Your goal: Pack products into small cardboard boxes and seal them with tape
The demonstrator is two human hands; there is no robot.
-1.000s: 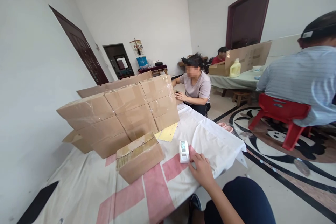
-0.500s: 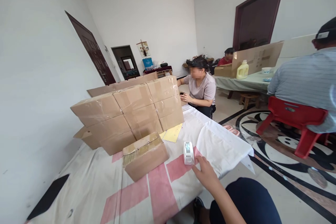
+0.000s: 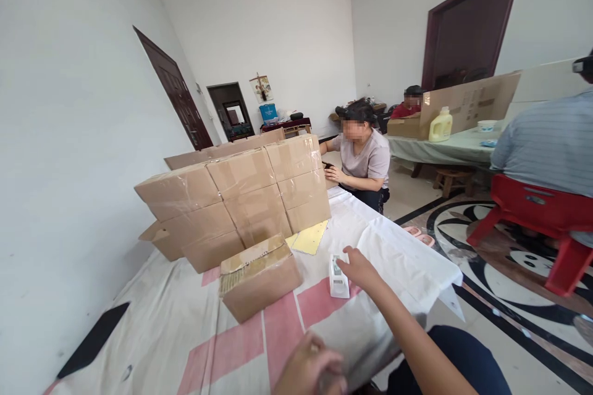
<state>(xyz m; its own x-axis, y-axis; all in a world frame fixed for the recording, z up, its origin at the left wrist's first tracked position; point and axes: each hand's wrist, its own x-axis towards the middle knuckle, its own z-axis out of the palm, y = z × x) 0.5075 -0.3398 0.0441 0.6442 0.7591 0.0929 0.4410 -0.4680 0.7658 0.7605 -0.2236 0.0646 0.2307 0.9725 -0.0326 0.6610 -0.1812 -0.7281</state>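
My right hand [image 3: 359, 266] reaches in over a small white device [image 3: 339, 286] with a greenish panel on top. The thumb and forefinger are apart at the device's upper right side; whether they touch it, I cannot tell. The device stands on the cloth-covered table [image 3: 241, 349]. At the bottom edge, my left hand [image 3: 309, 365] is blurred, its fingers partly curled; nothing in it can be made out. An open-topped cardboard box [image 3: 264, 284] filled with thin, packed items lies left of the device.
Behind stands a stack of taped cardboard boxes [image 3: 245, 203], with a yellow sheet [image 3: 311, 237] at its foot. A person [image 3: 365, 157] sits past the table's far corner. A black flat object [image 3: 95, 338] lies at the left. On the right are a red chair [image 3: 532, 210] and another seated person [image 3: 551, 142].
My right hand has moved forward and up, from the near end of the white device to over its panel. My left hand has come into view at the bottom. The view has shifted slightly left.
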